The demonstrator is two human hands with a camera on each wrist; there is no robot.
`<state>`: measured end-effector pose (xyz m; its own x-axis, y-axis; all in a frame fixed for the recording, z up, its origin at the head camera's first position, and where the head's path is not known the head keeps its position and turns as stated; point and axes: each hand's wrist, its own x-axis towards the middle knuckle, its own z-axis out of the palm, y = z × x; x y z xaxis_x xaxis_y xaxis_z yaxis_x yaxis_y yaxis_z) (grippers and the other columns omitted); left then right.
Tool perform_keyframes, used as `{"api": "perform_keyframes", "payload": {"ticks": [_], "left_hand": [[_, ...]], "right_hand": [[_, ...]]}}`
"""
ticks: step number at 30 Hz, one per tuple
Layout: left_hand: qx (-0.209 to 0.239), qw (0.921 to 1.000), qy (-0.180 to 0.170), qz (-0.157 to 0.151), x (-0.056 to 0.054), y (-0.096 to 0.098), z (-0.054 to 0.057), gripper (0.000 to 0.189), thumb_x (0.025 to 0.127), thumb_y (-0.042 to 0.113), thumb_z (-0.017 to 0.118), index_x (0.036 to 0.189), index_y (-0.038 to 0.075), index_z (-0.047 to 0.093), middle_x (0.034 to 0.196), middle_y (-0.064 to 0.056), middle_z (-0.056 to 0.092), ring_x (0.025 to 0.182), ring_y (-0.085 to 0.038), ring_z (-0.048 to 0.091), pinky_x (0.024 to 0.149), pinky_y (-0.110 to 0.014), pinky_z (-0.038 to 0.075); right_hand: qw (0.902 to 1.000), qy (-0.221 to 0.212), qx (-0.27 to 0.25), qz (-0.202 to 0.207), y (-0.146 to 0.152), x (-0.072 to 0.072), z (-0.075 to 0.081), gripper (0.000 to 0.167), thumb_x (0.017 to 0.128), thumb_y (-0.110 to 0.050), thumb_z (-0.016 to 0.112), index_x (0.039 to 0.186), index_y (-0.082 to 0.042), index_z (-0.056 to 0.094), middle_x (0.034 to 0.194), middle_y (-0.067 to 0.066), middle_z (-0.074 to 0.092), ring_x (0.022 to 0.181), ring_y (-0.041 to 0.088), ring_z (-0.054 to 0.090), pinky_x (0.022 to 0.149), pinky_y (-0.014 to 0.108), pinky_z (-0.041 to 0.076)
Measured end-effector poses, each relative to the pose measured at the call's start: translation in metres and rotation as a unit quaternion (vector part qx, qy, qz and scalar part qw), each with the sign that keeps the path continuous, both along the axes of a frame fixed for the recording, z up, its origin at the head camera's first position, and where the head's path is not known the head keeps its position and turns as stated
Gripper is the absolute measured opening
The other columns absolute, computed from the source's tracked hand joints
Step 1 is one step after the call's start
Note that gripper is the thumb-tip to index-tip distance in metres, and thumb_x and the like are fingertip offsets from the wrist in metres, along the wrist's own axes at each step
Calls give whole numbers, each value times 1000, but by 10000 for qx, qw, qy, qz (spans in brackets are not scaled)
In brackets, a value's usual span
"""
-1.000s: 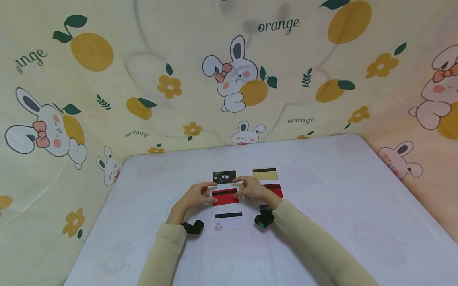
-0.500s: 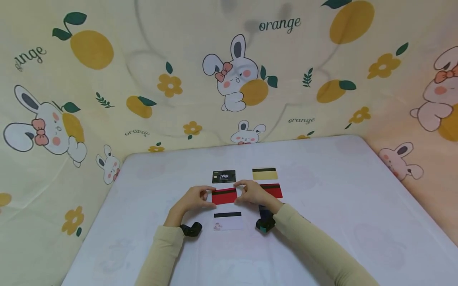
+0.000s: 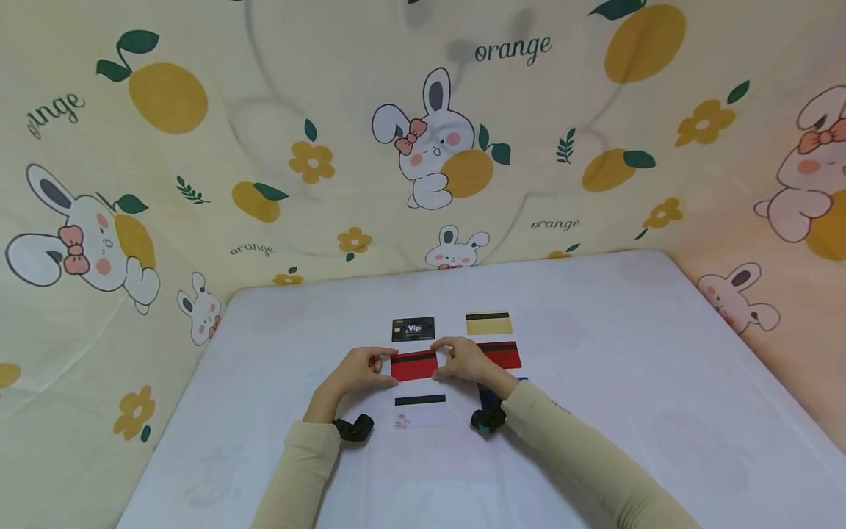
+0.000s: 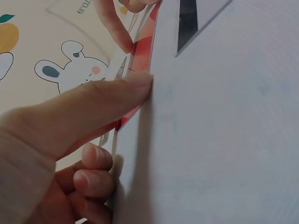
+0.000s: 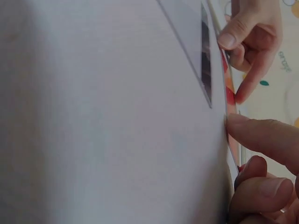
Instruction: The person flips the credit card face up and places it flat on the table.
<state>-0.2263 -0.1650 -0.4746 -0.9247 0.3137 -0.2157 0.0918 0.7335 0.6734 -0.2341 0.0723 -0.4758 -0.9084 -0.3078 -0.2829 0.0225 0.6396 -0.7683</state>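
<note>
Orange-printed fabric (image 3: 344,66) backs the table (image 3: 608,411); left hand (image 3: 357,369) and right hand (image 3: 468,360) pinch the ends of a red magnetic-stripe card (image 3: 414,366) below the Vip card (image 3: 413,330). Right fingers no longer overlap its corner, leaving one card gripped.

Sleeves, two, long, plain beige: I logged a left sleeve (image 3: 297,474) and a right sleeve (image 3: 588,459), the latter creased in its lower part and bearing a small dark marking (image 3: 559,405) that I could not read. Wrist cameras, two, black, compact: the left wrist camera (image 3: 358,427) had a rounded end; the right wrist camera (image 3: 487,422) showed a teal patch. Hands, two, bare: left hand (image 3: 357,369), right hand (image 3: 465,360); I saw short nails on both.
</note>
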Motion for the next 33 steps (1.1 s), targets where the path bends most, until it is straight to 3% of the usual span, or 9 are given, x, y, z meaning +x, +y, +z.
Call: {"api": "perform_keyframes", "payload": {"ticks": [14,23,33], "left_hand": [[-56,9998,87,157,1,1,-2,50,75,22,83,122,16,67,65,4,42,63,-11,40,59,-23,31],[-112,9998,153,37,-1,2,-1,57,74,21,83,127,13,63,65,4,41,64,-10,39,59,-22,30],[156,9997,160,-53,-1,1,-1,56,72,15,84,124,10,64,69,2,44,67,-11,41,63,-24,33]], "right_hand": [[9999,131,69,-69,-5,-1,1,49,73,-9,82,118,-10,64,52,-1,44,39,12,42,43,20,33],[9999,-18,146,-37,-7,-1,3,48,75,-10,80,118,-11,59,54,-1,45,41,13,42,45,20,32],[9998,209,-32,-63,-5,1,1,47,73,-6,80,115,-9,60,51,-3,43,39,11,41,43,20,32]]}}
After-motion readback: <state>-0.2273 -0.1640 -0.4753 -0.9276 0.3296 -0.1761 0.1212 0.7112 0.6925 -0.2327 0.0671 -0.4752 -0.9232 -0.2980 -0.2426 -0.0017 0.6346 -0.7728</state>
